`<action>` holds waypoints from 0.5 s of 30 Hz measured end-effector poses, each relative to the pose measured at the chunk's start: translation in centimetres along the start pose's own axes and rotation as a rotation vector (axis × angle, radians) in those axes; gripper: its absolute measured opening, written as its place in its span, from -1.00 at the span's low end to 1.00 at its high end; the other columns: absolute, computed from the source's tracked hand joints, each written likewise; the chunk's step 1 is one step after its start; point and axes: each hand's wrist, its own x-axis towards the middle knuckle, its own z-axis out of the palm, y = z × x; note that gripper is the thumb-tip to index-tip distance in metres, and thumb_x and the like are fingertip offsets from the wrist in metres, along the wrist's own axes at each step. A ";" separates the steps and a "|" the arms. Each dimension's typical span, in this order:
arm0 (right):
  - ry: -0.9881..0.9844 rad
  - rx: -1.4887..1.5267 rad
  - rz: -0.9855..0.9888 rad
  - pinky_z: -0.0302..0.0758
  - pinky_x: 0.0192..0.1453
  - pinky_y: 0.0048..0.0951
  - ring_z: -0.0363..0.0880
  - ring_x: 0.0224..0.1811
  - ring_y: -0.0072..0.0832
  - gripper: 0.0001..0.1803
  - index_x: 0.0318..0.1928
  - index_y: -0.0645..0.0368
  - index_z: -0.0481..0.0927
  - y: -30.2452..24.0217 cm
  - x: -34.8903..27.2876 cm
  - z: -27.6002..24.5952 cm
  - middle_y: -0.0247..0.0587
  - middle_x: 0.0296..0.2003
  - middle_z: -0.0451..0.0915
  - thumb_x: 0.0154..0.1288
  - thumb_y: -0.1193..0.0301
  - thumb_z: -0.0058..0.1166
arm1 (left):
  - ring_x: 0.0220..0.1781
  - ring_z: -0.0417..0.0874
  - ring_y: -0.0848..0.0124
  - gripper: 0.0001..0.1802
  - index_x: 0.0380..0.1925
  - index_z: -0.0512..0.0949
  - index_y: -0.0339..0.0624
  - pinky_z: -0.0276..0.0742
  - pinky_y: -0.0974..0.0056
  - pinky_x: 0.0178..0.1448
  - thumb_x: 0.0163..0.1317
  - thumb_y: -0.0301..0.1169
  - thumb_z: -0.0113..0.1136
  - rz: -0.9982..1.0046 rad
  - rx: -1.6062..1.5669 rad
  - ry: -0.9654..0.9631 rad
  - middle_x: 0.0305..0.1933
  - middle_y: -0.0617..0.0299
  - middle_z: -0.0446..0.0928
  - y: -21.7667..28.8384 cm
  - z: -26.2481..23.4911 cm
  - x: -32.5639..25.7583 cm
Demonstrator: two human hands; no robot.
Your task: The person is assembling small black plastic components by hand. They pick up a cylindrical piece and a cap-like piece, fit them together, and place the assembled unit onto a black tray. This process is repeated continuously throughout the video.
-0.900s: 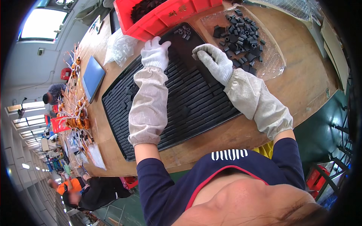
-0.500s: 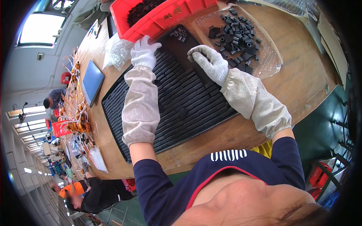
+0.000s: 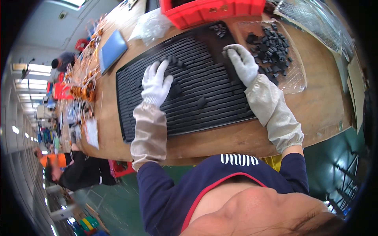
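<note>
While both gloved hands rest on the black ribbed tray (image 3: 204, 90) on the desk (image 3: 315, 106), the left hand (image 3: 156, 83) lies with fingers spread beside small black parts (image 3: 172, 61); the right hand (image 3: 244, 63) curls loosely, pinching nothing visible. Such parts look light, stiff, best pinched by their sides.

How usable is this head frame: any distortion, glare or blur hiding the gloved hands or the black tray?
Head view: strong fisheye bending, with the wooden table edge curving and a dark rim vignette; both the left hand and right hand look sharp on the black tray; glare on the clear plastic sheet under the small black parts; the far background at left is overexposed and soft.
</note>
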 end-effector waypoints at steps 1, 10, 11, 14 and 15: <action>-0.008 0.102 -0.027 0.53 0.13 -0.47 0.63 -0.03 -0.52 -0.71 0.07 0.26 0.61 0.1 0.1 0.3 -0.19 -0.10 0.70 0.55 0.32 -0.01 | 0.36 0.38 -0.05 -0.43 0.30 0.46 -0.01 0.29 -0.01 0.45 0.27 -0.27 0.26 -0.069 -0.047 0.023 0.31 -0.07 0.42 -1.0 -0.5 -2.5; -0.613 0.536 0.117 0.37 0.37 -0.17 0.54 0.22 -0.22 -0.17 0.58 0.15 -0.16 -6.5 -9.0 2.7 0.08 0.45 0.20 0.57 0.07 -0.10 | 0.01 0.66 0.18 -0.81 -0.11 0.68 -0.20 0.58 0.15 0.16 0.36 -0.37 0.27 -0.182 -0.770 0.154 -0.06 0.05 0.66 7.8 -5.1 -10.8; -0.676 0.450 0.111 0.34 0.39 -0.17 0.48 0.29 -0.20 -0.16 0.58 0.16 -0.19 -6.9 -11.3 2.9 0.11 0.47 0.14 0.57 0.07 -0.11 | -0.01 0.66 0.15 -0.78 -0.12 0.68 -0.19 0.58 0.14 0.13 0.28 -0.36 0.33 -0.125 -0.764 0.152 -0.08 0.06 0.66 9.5 -4.5 -11.3; -0.726 0.228 0.052 0.21 0.49 -0.22 0.21 0.51 -0.17 -0.19 0.59 0.17 -0.24 -8.5 -16.7 2.9 0.17 0.52 0.03 0.59 0.17 -0.14 | -0.06 0.64 0.04 -0.69 -0.17 0.63 -0.12 0.57 0.05 0.05 0.08 -0.35 0.45 0.107 -0.721 0.128 -0.14 0.10 0.65 13.4 -2.3 -12.1; -0.683 0.341 0.055 0.11 0.54 -0.25 0.03 0.58 -0.20 -0.21 0.59 0.19 -0.22 -8.7 -18.2 3.4 0.14 0.52 0.05 0.58 0.24 -0.15 | -0.08 0.63 0.05 -0.72 -0.23 0.62 -0.11 0.57 0.05 0.02 0.05 -0.36 0.45 0.098 -0.728 0.129 -0.18 0.13 0.64 14.5 -1.4 -12.7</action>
